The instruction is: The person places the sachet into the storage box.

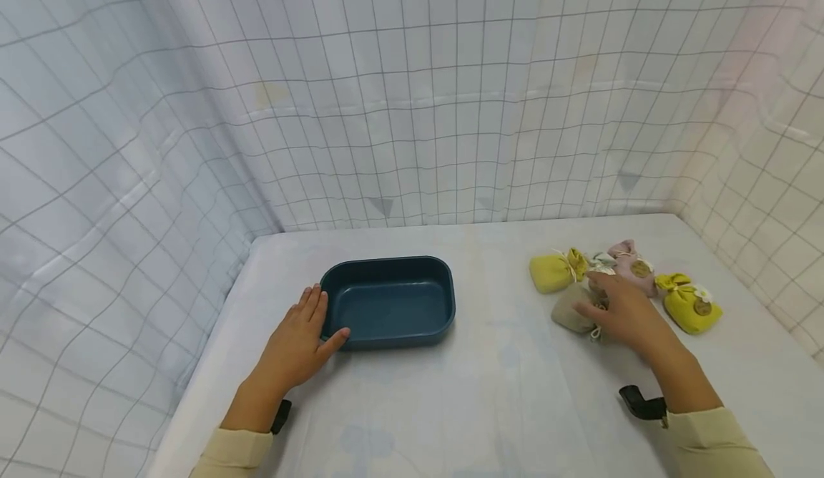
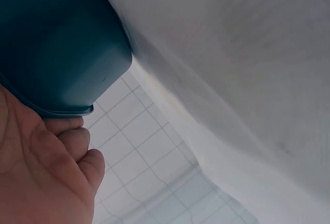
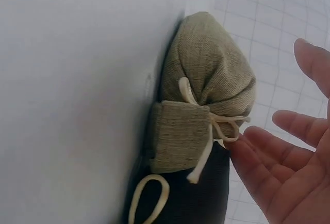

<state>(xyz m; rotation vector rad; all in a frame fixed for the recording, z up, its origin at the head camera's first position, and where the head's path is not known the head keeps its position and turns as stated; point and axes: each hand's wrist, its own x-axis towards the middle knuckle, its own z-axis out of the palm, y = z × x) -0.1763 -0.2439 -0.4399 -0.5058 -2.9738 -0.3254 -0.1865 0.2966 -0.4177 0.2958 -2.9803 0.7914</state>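
One pouch [image 1: 601, 262] half behind hand [image 1: 627, 315]

Left hand [image 1: 297, 342] laid flat, palm down, fingers straight and together, thumb angled out to the side; forearm in a pale yellow sleeve, dark strap at the wrist. Right hand [image 1: 623, 311] stretched forward, fingers [image 3: 263, 154] loosely spread and relaxed, gripping nothing; wrist likewise strapped, sleeve drawn back.
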